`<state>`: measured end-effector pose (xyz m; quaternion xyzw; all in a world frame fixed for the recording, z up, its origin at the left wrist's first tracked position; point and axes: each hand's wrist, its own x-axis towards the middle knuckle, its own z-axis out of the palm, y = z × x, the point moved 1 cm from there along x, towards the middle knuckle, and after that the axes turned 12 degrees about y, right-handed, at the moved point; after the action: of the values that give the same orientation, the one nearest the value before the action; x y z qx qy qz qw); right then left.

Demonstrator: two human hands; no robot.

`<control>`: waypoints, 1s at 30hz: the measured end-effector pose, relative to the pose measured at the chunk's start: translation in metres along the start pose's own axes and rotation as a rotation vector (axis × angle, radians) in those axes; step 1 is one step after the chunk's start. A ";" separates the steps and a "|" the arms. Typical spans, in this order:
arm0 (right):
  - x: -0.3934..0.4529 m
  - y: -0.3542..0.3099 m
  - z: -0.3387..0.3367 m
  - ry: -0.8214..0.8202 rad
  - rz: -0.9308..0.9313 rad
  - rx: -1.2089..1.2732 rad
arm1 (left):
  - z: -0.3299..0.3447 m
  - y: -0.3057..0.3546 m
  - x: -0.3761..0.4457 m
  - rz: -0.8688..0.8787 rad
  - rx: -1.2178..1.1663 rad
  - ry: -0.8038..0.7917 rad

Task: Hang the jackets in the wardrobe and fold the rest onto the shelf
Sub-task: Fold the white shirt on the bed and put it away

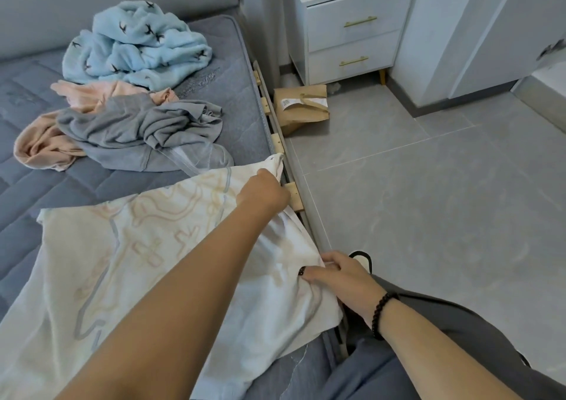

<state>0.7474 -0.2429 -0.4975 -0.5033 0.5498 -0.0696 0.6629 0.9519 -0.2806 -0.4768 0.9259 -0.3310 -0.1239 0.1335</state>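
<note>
A white printed garment (128,261) lies spread over the near part of the blue-grey mattress (46,185). My left hand (263,192) grips its far corner at the bed's right edge. My right hand (340,274), with a dark bead bracelet on the wrist, grips its near edge by the bed side. Farther back on the mattress lie a crumpled grey garment (137,133), a pink garment (43,145) partly under it, and a light blue fleece garment (134,44) with small dark marks.
A white two-drawer nightstand (352,28) with a bottle on top stands at the back. A brown paper bag (301,105) sits on the grey tiled floor (444,200) beside the bed. White wardrobe panels (490,31) rise at the right.
</note>
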 end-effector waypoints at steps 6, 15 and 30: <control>-0.027 -0.003 0.020 -0.004 -0.127 -0.054 | -0.030 -0.022 -0.004 -0.118 -0.431 -0.104; -0.058 -0.014 0.057 0.316 -0.451 -0.429 | -0.067 -0.067 -0.014 -0.239 -0.903 -0.161; -0.104 -0.087 0.295 -0.206 -0.745 -0.688 | -0.184 -0.289 -0.009 -0.417 -0.975 0.108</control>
<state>0.9829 -0.0433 -0.3968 -0.8582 0.2560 -0.0662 0.4400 1.1706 -0.0290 -0.3983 0.8075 -0.0368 -0.2397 0.5377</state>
